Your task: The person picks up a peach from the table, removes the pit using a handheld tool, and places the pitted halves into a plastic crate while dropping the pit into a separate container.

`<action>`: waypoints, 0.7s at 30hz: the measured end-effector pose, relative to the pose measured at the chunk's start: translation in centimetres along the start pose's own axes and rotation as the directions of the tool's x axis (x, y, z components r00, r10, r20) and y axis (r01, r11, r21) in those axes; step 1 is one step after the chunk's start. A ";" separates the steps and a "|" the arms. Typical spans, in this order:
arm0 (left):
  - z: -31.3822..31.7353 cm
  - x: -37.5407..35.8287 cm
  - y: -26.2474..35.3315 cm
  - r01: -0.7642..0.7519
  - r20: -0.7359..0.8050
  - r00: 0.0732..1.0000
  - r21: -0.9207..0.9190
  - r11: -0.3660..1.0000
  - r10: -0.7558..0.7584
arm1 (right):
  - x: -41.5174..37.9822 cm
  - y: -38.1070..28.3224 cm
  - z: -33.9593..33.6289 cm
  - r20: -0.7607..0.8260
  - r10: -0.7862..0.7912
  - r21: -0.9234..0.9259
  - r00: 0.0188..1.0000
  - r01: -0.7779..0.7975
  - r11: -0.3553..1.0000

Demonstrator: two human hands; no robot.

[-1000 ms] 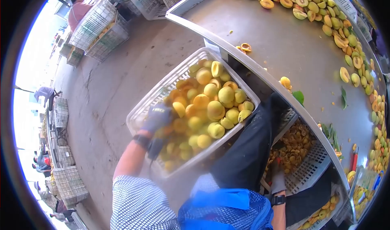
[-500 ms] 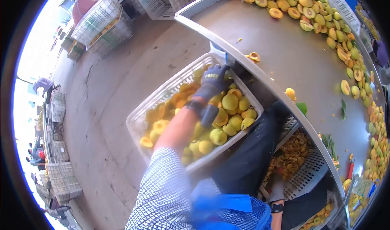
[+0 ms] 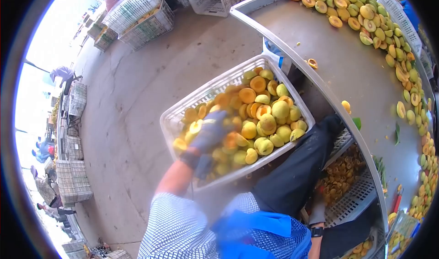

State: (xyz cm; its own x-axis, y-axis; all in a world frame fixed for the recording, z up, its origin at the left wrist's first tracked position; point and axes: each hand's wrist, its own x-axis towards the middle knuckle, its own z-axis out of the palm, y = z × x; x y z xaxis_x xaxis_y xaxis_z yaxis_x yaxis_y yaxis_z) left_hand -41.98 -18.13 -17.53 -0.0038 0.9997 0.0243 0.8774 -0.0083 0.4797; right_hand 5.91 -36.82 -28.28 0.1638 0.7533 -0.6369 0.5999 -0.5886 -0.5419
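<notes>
The left hand [image 3: 208, 133] is wearing a blue glove and is lying on top of the fruit [image 3: 256, 117] in the white crate [image 3: 176, 117]. It is blurry, so I cannot tell if its fingers are spread out or closing on a piece. The right hand [image 3: 316, 208] is wearing a grey glove and is hanging low by the person's leg, next to a second crate [image 3: 352, 192] under the counter [image 3: 338, 67]. That hand looks loose and is holding nothing that I can see.

The white crate is sitting on the floor [image 3: 128, 103], just beside the counter edge. It is nearly full of yellow and orange fruit halves, far too many to count. They look soft and wet on the cut side, so they are likely slippery and easy to squash. A gentle hold around the round, skin side is probably best. The crate looks heavy when this full, and its rim is the place to grab it.

The second crate is holding a pile of small brown bits, maybe pits. More fruit is lying in a long heap on the counter. I am counting two crates near the person, and more stacked crates [image 3: 141, 12] far off. There is one red tool [image 3: 397, 198] on the counter.
</notes>
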 end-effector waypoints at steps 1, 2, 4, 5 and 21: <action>-0.8 -0.8 -1.0 0.035 -0.072 0.997 0.023 0.999 -0.033 | -2.9 -6.3 -1.6 0.039 0.199 0.374 0.979 -0.200 0.906; -1.6 -1.5 -2.2 0.073 -0.146 0.987 0.044 0.996 -0.066 | -4.4 -9.7 -2.5 0.151 0.359 0.677 0.921 -0.361 0.641; -2.3 -2.6 -5.1 0.285 -0.301 0.899 -0.145 0.947 -0.317 | -2.6 -3.7 -0.6 -0.064 0.030 0.259 0.998 -0.013 0.966; -3.1 -3.0 -5.5 0.323 -0.382 0.840 -0.217 0.921 -0.385 | -1.6 -0.3 0.3 -0.069 -0.366 -0.285 0.928 0.333 0.899; -2.6 -8.2 -10.4 0.444 -0.047 0.890 0.319 0.837 -0.454 | -1.9 -4.6 -0.8 -0.127 0.128 0.554 0.984 -0.036 0.831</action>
State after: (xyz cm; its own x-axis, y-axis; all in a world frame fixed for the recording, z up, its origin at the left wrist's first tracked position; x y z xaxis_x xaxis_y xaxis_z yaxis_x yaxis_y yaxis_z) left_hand -52.29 -26.35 -20.41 -0.4241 0.8923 -0.1545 0.8862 0.4441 0.1324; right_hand 3.45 -35.26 -24.12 0.3373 0.7030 -0.6261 0.0586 -0.6795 -0.7313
